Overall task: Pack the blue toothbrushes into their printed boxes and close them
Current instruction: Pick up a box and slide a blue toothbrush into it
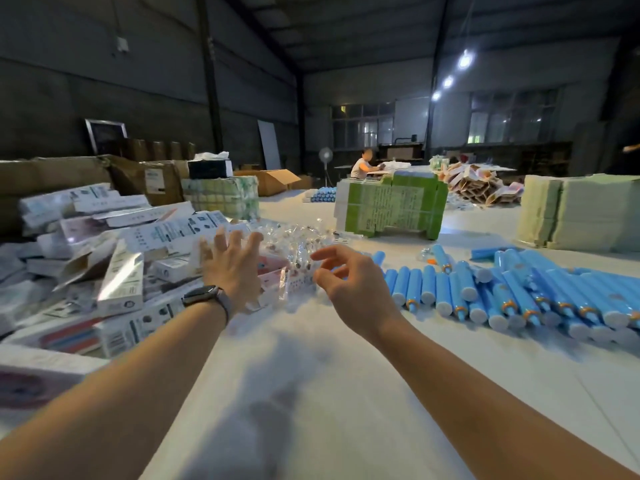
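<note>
— What do we have under us?

— A wide white desk (311,393) in a dim warehouse hall, ceiling lamps (464,60) lit on the right, windows at the far wall. A person (362,164) sits at the far end. A green stack of flat cartons (394,206) stands mid-desk, a paler stack (575,213) to the right, brown cardboard boxes (152,178) on the left.

— And our task's things?

— The blue toothbrushes (502,292) lie in rows on the right side of the desk. The printed boxes (114,258) are heaped on the left. Between them lies a pile of clear plastic packets (298,244).

— Our fingers?

— The left hand (232,268), watch (204,294) on the wrist, has its fingers spread apart and straight over the edge of the heap, holding nothing; we cannot tell whether they touch it. The right hand (353,285) hangs loosely curled, thumb and fingers apart, empty, near the packets.
</note>
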`<state>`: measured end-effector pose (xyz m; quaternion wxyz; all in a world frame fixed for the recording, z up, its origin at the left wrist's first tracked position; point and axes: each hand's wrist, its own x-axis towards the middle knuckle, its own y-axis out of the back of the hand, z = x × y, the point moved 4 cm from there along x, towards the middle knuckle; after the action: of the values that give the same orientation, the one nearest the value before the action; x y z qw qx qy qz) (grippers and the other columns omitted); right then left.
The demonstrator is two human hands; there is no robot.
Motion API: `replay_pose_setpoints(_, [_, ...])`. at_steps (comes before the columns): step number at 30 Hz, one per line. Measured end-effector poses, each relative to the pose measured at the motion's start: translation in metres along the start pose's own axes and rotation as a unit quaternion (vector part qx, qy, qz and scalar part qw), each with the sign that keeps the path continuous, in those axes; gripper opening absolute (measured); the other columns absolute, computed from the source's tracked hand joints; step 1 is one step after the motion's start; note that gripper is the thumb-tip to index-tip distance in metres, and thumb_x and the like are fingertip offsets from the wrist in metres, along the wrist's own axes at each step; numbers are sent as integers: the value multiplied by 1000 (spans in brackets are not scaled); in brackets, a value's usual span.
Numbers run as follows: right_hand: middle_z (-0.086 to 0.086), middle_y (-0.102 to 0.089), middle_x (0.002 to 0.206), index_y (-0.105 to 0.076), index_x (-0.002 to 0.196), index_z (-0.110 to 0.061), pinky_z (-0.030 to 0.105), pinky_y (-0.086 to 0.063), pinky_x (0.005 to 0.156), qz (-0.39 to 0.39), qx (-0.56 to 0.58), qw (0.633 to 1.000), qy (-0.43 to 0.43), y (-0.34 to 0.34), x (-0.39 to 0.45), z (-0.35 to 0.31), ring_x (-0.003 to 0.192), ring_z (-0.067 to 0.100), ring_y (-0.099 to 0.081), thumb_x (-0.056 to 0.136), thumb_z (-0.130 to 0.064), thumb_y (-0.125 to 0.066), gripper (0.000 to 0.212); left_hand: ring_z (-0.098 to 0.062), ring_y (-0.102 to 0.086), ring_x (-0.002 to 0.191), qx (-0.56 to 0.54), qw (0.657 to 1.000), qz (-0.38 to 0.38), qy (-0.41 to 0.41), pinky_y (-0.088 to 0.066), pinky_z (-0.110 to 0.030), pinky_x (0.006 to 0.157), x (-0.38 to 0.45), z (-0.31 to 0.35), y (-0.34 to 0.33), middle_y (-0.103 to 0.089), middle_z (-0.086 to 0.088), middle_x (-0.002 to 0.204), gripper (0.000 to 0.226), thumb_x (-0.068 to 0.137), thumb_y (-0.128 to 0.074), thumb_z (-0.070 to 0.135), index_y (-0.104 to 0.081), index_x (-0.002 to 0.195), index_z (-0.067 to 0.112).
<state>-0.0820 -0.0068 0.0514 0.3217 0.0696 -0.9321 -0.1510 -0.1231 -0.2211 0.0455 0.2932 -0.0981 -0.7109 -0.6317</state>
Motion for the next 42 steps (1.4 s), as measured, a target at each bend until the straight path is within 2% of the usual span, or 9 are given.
replay_pose_setpoints(5, [-13,-63,78,-65,92,-33,12,-43,66,8,0,1000,3,6,5,3,69,-8,-54,86,-14,-64,21,-36,-47,122,127,983,-121,56,-35,-54,99,31,-29,-6,-49,-8,130,77,79,-69,45,-25,142,41])
replay_pose_setpoints(14, [-10,-62,81,-64,98,-31,12,-41,62,28,-13,999,-15,21,10,9,68,-6,-54,85,-10,-63,25,-28,-49,110,124,985,-114,22,-34,-51,97,0,6,70,-58,-2,114,47,81,-59,61,-58,118,33])
replay_pose_setpoints(18, [-4,-50,136,-42,143,-29,30,-36,106,-59,-132,987,69,16,6,5,123,11,-45,78,-17,-75,74,-26,-46,110,79,995,-36,-39,-36,-51,98,-28,37,137,-59,0,119,48,80,-61,59,-54,122,37])
replay_pose_setpoints(22, [-4,-42,149,-27,151,-29,36,-35,110,-80,-143,980,112,17,4,-5,132,18,-39,74,-24,-83,96,-23,-53,110,-88,979,-4,-186,-48,-45,96,-53,89,162,-62,7,117,57,70,-59,57,-50,124,42])
replay_pose_setpoints(26, [3,-69,106,-63,118,-12,43,-53,90,-83,-10,994,66,38,6,-5,98,20,-65,77,-18,-76,43,-7,-57,96,-422,887,39,-185,-50,-24,74,-59,106,142,-57,13,106,81,70,-81,47,-35,137,45])
replay_pose_setpoints(29, [-1,-72,96,-68,103,-28,20,-55,76,-85,83,992,46,50,1,-1,91,14,-69,74,-21,-71,30,-7,-53,110,-644,757,-23,-108,-49,-19,76,-66,118,104,-48,9,124,86,71,-80,49,-25,137,50])
replay_pose_setpoints(36, [13,-72,96,-72,99,-26,43,-58,85,-101,166,980,-42,52,-6,17,92,29,-70,87,-51,-59,30,-28,-64,113,-838,487,-226,-96,-55,-47,88,-101,150,37,-62,-13,127,69,77,-76,54,-43,136,40])
replay_pose_setpoints(39, [12,-73,98,-69,110,-17,43,-59,84,-108,133,983,-66,55,-5,24,90,27,-72,85,-73,-40,68,-31,-63,117,-823,521,-193,-113,-55,-51,91,-102,150,32,-64,-7,124,69,85,-71,23,-37,137,54])
replay_pose_setpoints(42, [0,-71,91,-66,106,-26,30,-56,73,-43,134,986,-84,70,4,35,88,17,-70,85,-76,-27,66,-26,-66,111,-799,575,-142,-101,-58,-47,87,-103,147,29,-65,-1,118,71,85,-69,18,-32,135,52])
